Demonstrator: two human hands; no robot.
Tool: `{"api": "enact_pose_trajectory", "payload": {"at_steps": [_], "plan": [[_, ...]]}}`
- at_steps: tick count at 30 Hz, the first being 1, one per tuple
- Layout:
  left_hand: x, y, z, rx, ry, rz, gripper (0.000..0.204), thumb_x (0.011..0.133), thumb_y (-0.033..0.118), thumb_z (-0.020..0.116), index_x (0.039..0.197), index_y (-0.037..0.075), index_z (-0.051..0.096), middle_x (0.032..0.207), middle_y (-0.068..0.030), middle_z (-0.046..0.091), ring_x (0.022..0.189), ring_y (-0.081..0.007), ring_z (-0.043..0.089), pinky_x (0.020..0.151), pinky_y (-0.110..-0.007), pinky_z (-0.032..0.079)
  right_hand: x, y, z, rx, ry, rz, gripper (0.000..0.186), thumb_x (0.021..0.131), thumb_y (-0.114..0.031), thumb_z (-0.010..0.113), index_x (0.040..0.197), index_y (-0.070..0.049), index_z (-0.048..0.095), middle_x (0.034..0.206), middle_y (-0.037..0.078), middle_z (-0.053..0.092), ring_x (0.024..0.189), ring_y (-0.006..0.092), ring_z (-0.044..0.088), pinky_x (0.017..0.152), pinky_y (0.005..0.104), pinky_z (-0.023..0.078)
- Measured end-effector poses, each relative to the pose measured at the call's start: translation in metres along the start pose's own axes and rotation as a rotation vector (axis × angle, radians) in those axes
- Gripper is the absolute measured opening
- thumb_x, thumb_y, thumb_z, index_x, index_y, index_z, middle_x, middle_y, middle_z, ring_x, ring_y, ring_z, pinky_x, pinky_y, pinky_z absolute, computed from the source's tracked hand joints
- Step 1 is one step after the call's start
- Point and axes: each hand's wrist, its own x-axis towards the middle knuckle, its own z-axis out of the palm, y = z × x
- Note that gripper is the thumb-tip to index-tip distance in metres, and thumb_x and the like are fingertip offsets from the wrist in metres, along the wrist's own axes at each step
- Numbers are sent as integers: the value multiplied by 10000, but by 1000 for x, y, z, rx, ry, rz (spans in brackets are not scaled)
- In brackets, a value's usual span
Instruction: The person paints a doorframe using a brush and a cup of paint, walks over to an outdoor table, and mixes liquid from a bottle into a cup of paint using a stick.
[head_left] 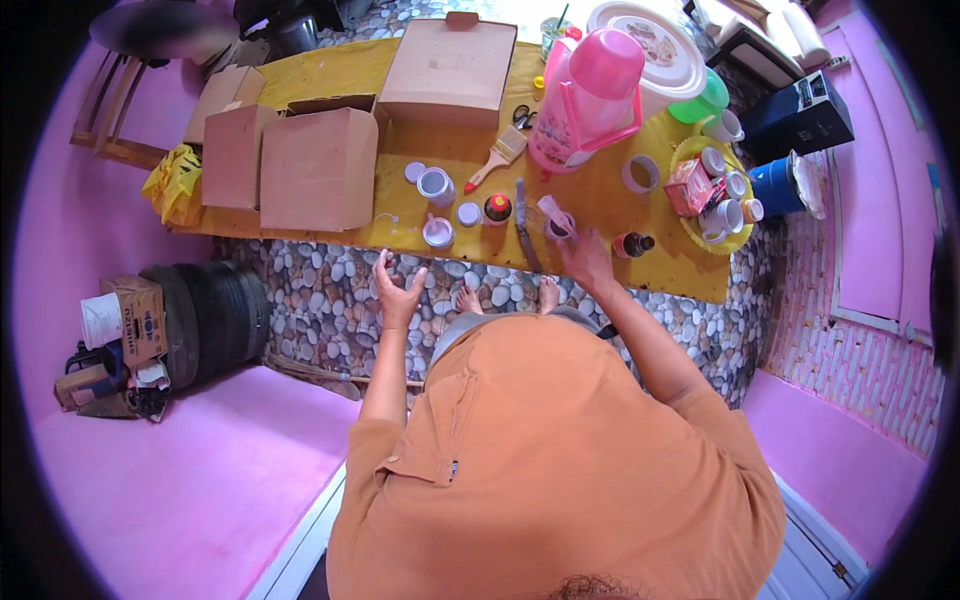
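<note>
My left hand (397, 288) hovers open, palm up, just off the near edge of the yellow table (600, 205), holding nothing. My right hand (583, 255) reaches onto the table and its fingers touch a small round tin (557, 226) with a pale strip sticking out of it. Beside that tin lie a long dark knife (523, 228), a small dark bottle with a red cap (497, 208) and a brown bottle lying on its side (632, 243). Small open tins (436, 185) (438, 232) and a loose lid (469, 214) stand in front of my left hand.
Cardboard boxes (318, 168) (448, 72) fill the table's left and back. A paintbrush (498, 155), scissors (523, 116), a pink jug (590, 100), a tape roll (641, 174) and a yellow tray of cups (712, 190) sit to the right. A tyre (208, 320) lies on the floor at left.
</note>
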Motion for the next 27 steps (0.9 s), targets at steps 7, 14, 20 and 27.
{"api": "enact_pose_trajectory", "payload": {"at_steps": [7, 14, 20, 27], "plan": [[-3, 21, -10, -12, 17, 27, 859, 793, 270, 873, 1482, 19, 427, 1355, -128, 550, 1184, -225, 557, 907, -337, 474, 2, -1, -6, 82, -154, 86, 535, 956, -440, 623, 1156, 57, 617, 1113, 309, 597, 1063, 478, 593, 913, 530, 488], [5, 79, -17, 17, 22, 178, 766, 828, 239, 826, 1461, 22, 453, 1354, -136, 552, 1196, -257, 563, 920, -350, 478, 9, -2, -15, 187, -271, 136, 618, 1032, -506, 473, 1283, 46, 594, 1212, 344, 585, 1175, 493, 539, 1009, 515, 445], [18, 129, 7, -23, -23, 236, 623, 858, 234, 794, 1387, 34, 533, 1310, -162, 573, 1147, -286, 599, 879, -359, 512, 20, 14, 12, 312, -112, 91, 575, 1077, -450, 377, 1307, 17, 621, 1319, 323, 576, 1211, 509, 510, 1076, 515, 384], [21, 146, 64, -55, -294, 132, 752, 886, 374, 772, 1432, -36, 455, 1399, -247, 520, 1285, -380, 527, 1087, -435, 437, 26, 20, 7, 338, -75, 168, 474, 1053, -344, 420, 1077, 36, 701, 1199, 331, 629, 1125, 517, 548, 987, 526, 424]]}}
